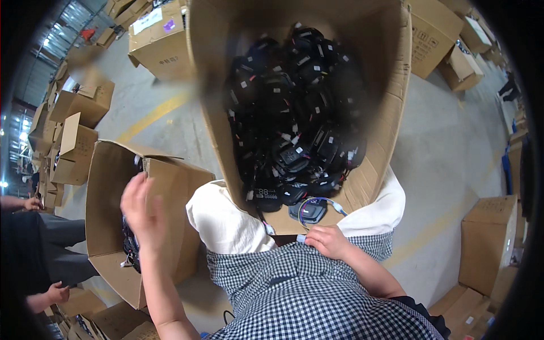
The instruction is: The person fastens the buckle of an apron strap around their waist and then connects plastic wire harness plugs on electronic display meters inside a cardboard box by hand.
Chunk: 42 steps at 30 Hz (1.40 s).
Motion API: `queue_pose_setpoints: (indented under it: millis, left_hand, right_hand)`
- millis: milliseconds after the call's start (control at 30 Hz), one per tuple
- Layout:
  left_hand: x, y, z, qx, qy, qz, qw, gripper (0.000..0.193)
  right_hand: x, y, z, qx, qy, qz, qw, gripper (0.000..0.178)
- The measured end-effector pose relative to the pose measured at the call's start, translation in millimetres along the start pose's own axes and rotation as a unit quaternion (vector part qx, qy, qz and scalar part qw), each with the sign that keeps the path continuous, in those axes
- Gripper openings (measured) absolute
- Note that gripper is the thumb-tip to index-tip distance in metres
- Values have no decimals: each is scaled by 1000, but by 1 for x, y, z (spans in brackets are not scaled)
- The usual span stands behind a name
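Observation:
A large cardboard box (371, 184) stands open before me, its near edge between my knees. Inside lies a heap of black electronic units (277, 105) with short cables and white plugs. One black display unit (307, 211) rests at the near edge, a yellow and blue cable (302, 205) looped over it. Beside that edge, my right hand (328, 242) is closed, with a small pale blue plastic piece (301, 238) at its fingertips. My left hand (141, 212), slightly blurred, hovers at the rim of a second box with fingers stretched and nothing visible in them.
The second cardboard box (175, 204) at my left contains a few black units (131, 246). Another person (42, 249) stands beyond it, hands partly visible. More cartons (158, 45) line the floor on both sides, including a closed carton (487, 241) at the right.

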<state>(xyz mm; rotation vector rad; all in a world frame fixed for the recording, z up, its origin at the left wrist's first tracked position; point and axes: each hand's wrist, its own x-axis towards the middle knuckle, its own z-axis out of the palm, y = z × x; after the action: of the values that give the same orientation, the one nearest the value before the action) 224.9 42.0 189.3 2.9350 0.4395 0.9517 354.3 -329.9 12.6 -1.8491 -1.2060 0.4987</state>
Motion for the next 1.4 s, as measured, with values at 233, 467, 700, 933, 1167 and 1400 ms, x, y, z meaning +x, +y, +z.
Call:
queue_pose_setpoints:
  millis: [233,467,700,933,1167,1400]
  left_hand:
    - [0,100,158,116,-422,191,879,37]
    - [-31,93,256,273,-554,228,752,26]
    - [2,97,220,108,-421,219,873,10]
    - [19,118,181,-197,-285,-56,936,18]
    - [-59,127,143,-206,-356,159,898,15]
    - [-135,138,144,-281,-404,140,859,29]
  right_hand:
    - [-3,6,-6,6,24,2,1000,14]
    - [-14,7,-9,1,60,1,998,14]
    - [-18,8,-10,-5,53,3,999,15]
    - [-17,1,-11,-15,56,-5,998,16]
    - [-13,-5,-9,4,64,-12,998,13]
    - [-16,5,-4,48,87,19,995,9]
